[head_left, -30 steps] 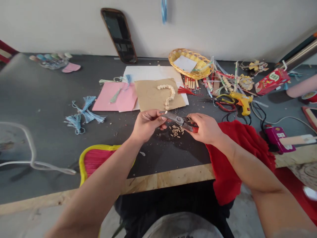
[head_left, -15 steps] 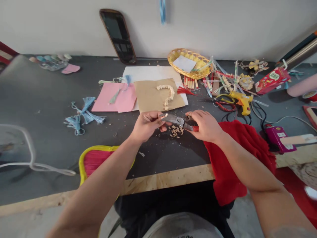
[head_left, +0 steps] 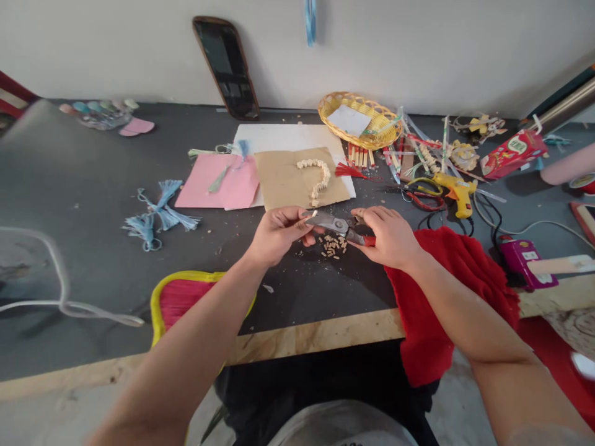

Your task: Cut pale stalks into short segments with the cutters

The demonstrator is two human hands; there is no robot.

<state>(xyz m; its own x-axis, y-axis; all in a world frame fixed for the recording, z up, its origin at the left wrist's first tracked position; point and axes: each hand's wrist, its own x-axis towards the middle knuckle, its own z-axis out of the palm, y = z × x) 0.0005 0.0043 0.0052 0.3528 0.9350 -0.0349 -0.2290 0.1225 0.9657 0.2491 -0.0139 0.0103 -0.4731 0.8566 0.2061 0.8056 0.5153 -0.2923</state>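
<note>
My right hand is wrapped round the red-handled pruning shears, whose blades point left. In a pinch, my left hand holds a small pale wooden stick right at the blade tips; most of the stick is hidden by the fingers. On the dark tabletop just below the blades lies a small pile of cut wooden pieces. Beyond my hands, a curved row of pale pieces rests on a brown paper sheet.
A yellow basket, scissors and a yellow glue gun stand at the back right. A red cloth hangs over the front edge under my right arm. Blue tassels lie left, and a phone leans on the wall.
The whole view has shifted slightly, so things appear a little further right. Both hands keep the same grip, with the stick still at the shears' blades.
</note>
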